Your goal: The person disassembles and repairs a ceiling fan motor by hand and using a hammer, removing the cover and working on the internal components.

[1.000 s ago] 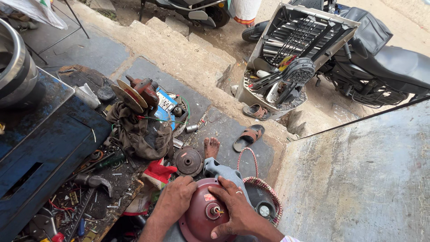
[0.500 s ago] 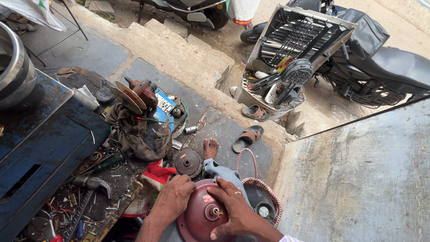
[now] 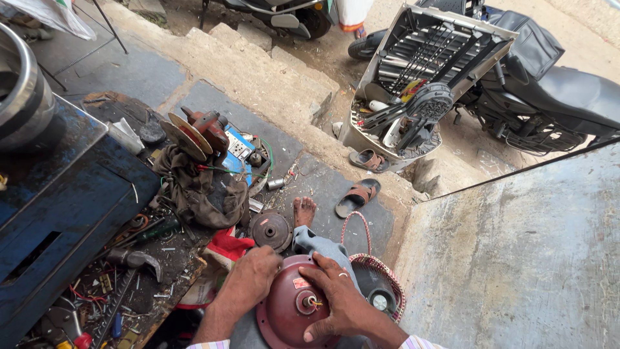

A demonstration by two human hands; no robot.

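1. Rough concrete floor [image 3: 516, 271] of an open-fronted workshop runs from the person's lap out to a dusty yard beyond a stone kerb.
2. Nearest the camera, a dark red round motor housing [image 3: 290, 317] sits on the person's lap, its central shaft pointing up with thin wires showing at the hub.
3. Left hand [image 3: 248, 281] lies on the housing's upper left rim, fingers curled together over the edge.
4. Right hand [image 3: 336, 297] presses flat on the housing's top right, fingers spread apart, a ring on one of them, the thumb near the shaft.
5. Just right of the housing stands a woven basket [image 3: 387, 284] with a red-and-white handle.
6. Just beyond the hands, a dark round metal disc [image 3: 271, 231] lies beside the person's bare foot [image 3: 303, 210].
7. To the left, a hammer [image 3: 135, 258] and scattered small tools litter the ground near a blue metal box [image 3: 58, 213].
8. Farther out, a sandal [image 3: 357, 197] rests on the floor and a second one lies by the kerb.
9. Farthest, a grey air-cooler casing [image 3: 439, 64] leans open in the yard beside a parked motorcycle [image 3: 555, 97].
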